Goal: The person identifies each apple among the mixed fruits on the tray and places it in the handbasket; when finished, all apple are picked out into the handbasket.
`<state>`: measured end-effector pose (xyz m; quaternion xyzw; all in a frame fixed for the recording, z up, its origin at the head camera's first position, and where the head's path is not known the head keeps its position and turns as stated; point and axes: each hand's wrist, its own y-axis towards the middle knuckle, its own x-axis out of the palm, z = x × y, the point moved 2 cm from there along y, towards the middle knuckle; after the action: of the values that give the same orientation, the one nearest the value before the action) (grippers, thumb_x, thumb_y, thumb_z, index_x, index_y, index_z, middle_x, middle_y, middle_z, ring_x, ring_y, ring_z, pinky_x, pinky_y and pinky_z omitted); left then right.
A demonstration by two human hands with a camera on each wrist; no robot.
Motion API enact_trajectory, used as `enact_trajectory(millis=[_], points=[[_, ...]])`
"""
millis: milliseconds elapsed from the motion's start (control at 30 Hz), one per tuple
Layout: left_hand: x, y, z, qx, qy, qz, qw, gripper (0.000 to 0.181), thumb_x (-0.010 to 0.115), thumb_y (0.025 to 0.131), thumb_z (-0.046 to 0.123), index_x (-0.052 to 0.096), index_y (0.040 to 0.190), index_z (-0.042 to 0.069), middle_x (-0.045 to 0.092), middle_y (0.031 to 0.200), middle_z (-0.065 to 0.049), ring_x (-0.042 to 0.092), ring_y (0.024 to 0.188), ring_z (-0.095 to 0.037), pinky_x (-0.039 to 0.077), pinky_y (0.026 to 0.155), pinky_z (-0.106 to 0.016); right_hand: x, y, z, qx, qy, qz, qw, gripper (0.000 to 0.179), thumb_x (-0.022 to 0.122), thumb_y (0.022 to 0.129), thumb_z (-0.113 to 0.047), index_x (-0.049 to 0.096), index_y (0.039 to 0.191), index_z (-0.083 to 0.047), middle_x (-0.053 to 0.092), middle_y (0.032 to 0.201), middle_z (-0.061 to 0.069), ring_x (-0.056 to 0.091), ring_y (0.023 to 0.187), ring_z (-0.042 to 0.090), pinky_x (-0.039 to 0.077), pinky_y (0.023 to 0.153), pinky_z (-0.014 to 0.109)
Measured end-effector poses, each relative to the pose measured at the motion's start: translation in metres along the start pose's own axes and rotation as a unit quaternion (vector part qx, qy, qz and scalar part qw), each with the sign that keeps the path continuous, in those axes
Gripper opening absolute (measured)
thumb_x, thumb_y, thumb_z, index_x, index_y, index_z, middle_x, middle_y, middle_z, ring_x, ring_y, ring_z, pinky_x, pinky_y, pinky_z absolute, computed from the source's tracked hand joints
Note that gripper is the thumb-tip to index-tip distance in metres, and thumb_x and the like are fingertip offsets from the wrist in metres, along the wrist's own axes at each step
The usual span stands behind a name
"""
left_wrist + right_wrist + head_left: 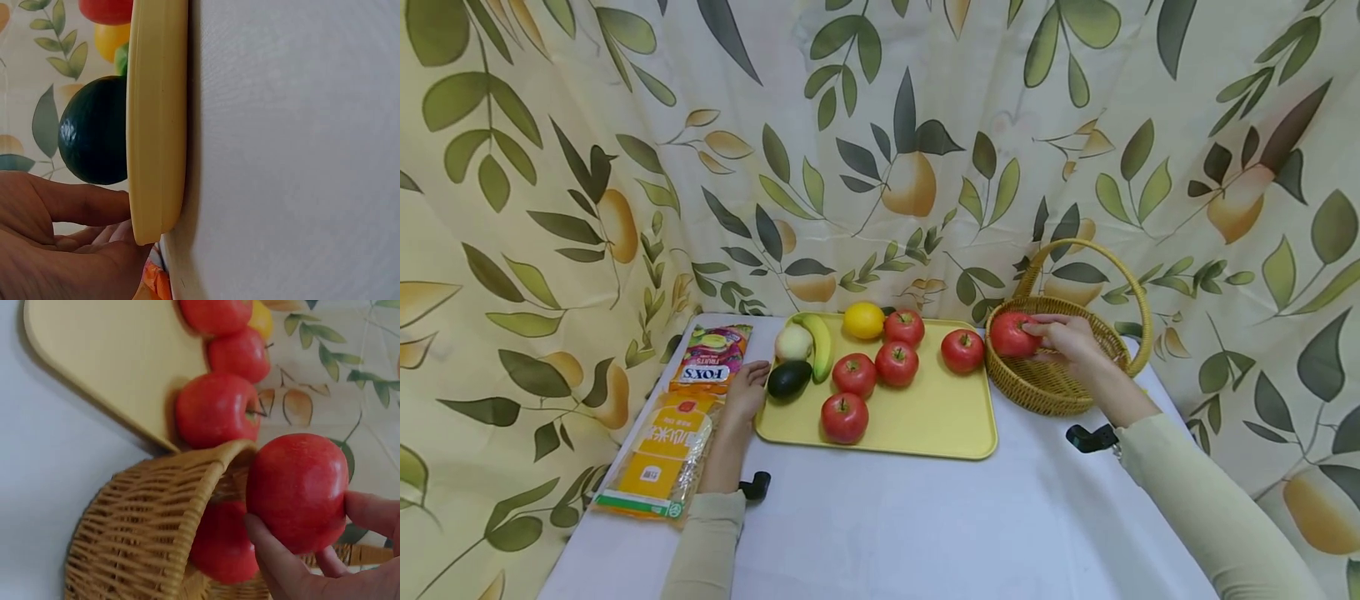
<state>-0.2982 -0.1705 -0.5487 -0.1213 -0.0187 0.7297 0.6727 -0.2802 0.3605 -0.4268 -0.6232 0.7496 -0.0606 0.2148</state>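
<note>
My right hand [1067,340] grips a red apple [297,490] over the left rim of a wicker basket [1045,398]. Inside the basket, the right wrist view shows another red apple [225,540]. Several more red apples [845,417] sit on a yellow tray [925,425]. My left hand [747,393] holds the tray's left edge; in the left wrist view its fingers [94,203] meet the rim. Close by on the tray lies a dark avocado [789,380], with a banana [822,346], a pale round fruit [793,342] and a lemon [863,320] behind.
Left of the tray lie a purple Fox's candy bag [711,354] and an orange plastic food package [658,454]. The basket's tall handle [1138,292] arches upward. A patterned curtain [880,167] surrounds the back of the white table [880,525].
</note>
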Motion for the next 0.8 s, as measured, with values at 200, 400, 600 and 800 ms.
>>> enact_trajectory(millis=[200,400,600,800], points=[[0.000,0.001,-0.001,0.001,0.001,0.001,1.0000,0.062,0.029,0.089,-0.021,0.040,0.150,-0.011,0.046,0.152,-0.033,0.042,0.146,-0.043,0.032,0.125,-0.047,-0.009,0.008,0.005,0.012,-0.008,0.010,0.9998,0.060,0.064,0.103,-0.019,0.042,0.155,0.003,0.040,0.154,0.022,0.056,0.116,0.025,0.057,0.099,0.044],[0.000,0.002,-0.002,-0.010,0.006,-0.004,0.9999,0.065,0.030,0.088,-0.020,0.041,0.151,-0.008,0.047,0.153,-0.030,0.042,0.147,-0.041,0.031,0.125,-0.046,-0.014,0.012,0.011,0.020,-0.028,0.014,0.9993,0.058,0.064,0.104,-0.018,0.044,0.152,0.006,0.040,0.152,0.024,0.052,0.117,0.029,0.057,0.099,0.047],[-0.002,0.002,0.000,-0.007,0.003,0.000,1.0000,0.063,0.029,0.090,-0.019,0.041,0.151,-0.008,0.047,0.153,-0.030,0.043,0.146,-0.041,0.032,0.125,-0.046,-0.009,0.017,0.016,0.015,-0.041,0.005,0.9990,0.058,0.063,0.104,-0.019,0.044,0.152,0.007,0.038,0.154,0.026,0.051,0.118,0.032,0.058,0.098,0.046],[-0.002,0.001,-0.002,-0.003,0.009,-0.005,0.9999,0.065,0.029,0.087,-0.019,0.041,0.151,-0.009,0.047,0.153,-0.031,0.043,0.146,-0.042,0.033,0.124,-0.047,-0.005,0.022,0.021,0.017,-0.044,0.012,0.9988,0.056,0.063,0.104,-0.017,0.046,0.150,0.008,0.039,0.154,0.028,0.054,0.114,0.032,0.063,0.087,0.042]])
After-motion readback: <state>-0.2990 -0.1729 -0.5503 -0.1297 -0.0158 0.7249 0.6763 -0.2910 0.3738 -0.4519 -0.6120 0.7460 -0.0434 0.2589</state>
